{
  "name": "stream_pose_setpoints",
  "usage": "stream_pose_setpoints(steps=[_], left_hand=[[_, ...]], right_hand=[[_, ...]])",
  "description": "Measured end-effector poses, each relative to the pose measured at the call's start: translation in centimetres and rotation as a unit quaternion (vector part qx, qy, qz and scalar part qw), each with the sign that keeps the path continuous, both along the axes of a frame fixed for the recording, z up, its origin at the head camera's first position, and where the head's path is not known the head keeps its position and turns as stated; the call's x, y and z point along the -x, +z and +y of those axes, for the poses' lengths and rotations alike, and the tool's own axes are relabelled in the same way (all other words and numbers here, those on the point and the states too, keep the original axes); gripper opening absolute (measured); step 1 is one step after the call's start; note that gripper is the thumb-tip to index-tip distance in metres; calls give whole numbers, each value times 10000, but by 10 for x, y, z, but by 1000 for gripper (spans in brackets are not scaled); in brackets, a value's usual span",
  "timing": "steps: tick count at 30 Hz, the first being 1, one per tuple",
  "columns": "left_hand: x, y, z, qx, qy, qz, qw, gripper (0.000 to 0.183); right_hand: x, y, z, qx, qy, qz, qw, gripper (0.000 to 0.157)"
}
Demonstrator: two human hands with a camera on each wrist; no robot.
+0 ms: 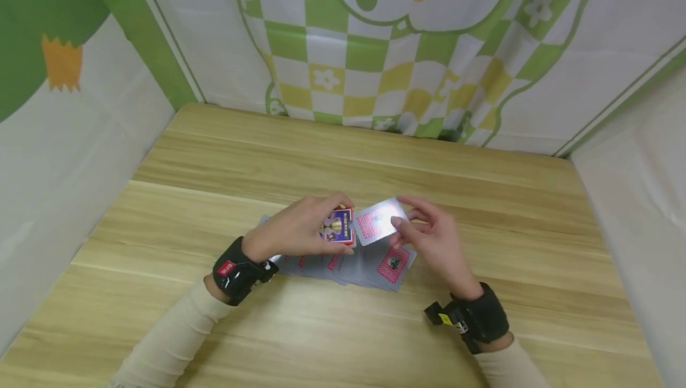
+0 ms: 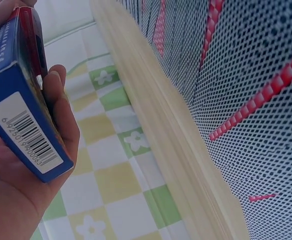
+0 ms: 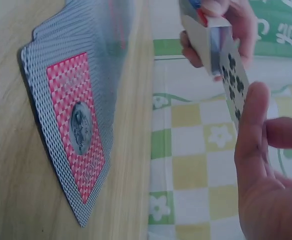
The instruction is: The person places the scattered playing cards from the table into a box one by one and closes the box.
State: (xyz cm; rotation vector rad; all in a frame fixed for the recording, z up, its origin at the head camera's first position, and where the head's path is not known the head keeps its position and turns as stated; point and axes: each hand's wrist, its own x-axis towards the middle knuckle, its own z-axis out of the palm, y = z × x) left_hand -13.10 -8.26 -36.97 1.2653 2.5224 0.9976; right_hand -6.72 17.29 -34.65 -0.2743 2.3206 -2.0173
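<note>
My left hand [image 1: 302, 227] grips a blue and red playing card box [image 1: 337, 226] between thumb and fingers; in the left wrist view its barcode end [image 2: 28, 135] faces the camera. Just right of the box, my right hand [image 1: 436, 239] pinches a playing card [image 1: 377, 221]. The card's red-patterned back shows in the head view, and black clubs show on its face in the right wrist view, where its far end meets the box's open end [image 3: 216, 47]. Beneath both hands, a spread of face-down cards [image 1: 393, 266] lies on the table, partly hidden by the left hand.
The wood-grain table [image 1: 332, 328] extends around the cards on all sides. A green, yellow and white checked curtain [image 1: 370, 55] hangs behind its far edge. Pale fabric walls [image 1: 69, 156] stand at the left and right. Each wrist wears a black strapped camera [image 1: 477, 316].
</note>
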Motion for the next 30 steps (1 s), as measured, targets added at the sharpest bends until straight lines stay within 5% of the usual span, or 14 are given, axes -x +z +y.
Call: stream_pose_setpoints(steps=[8,15,21,25,30], left_hand=[[0,-1,1,181,148,235,9995,71],[-2,-4,4,-3,-62,190,9998,63],[-2,-4,2,28,34,214,9998,63],[-2,-4,1,161,161,243,9994,68],[-2,-3,1,317,306,261,9987,69]], right_hand=[[-10,-9,-31,33,-302,741,9968,45],[-22,-14,-62,-1120,-151,1235,9859,38],[-14,-36,-47,-1496,-18,1374,9791,33],[-6,-47,-22,-2746,120,1454,9504,29],[-6,-51,5,-4226,210,1096,8994,58]])
